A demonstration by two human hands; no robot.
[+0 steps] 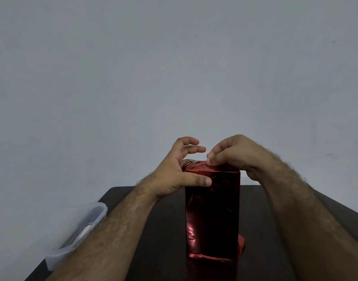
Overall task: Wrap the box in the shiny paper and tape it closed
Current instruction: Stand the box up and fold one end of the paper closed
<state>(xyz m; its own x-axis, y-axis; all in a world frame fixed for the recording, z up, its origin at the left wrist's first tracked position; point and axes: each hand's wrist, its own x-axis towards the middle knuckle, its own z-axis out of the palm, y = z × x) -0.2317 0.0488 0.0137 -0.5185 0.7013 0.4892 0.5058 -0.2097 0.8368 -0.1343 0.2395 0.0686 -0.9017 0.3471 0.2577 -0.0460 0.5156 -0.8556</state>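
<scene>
Forearms filled the near edge of the view, both reaching forward to the box (212, 216), which stood upright on end near the middle of the dark desk (265, 220), already sheathed on its visible sides in the red shiny paper (194, 232). A loose edge of paper splayed out at the base on the right.

The left hand (178, 171) steadied the upper part of the box — thumb flat across the near face, the other fingers spread and lifted clear above the top. The right hand (232, 155) bore down on the top end, fingertips bunched and pinching or pressing the crumpled paper flap there; which of the two could not be told.

The step in hand appeared to be folding the top end closed. To do it well, the flap needed creasing tight along the top edges before release, with the left thumb holding the box against tipping. No tape was visible. A clear plastic container (80, 230) sat at the desk's left edge.
</scene>
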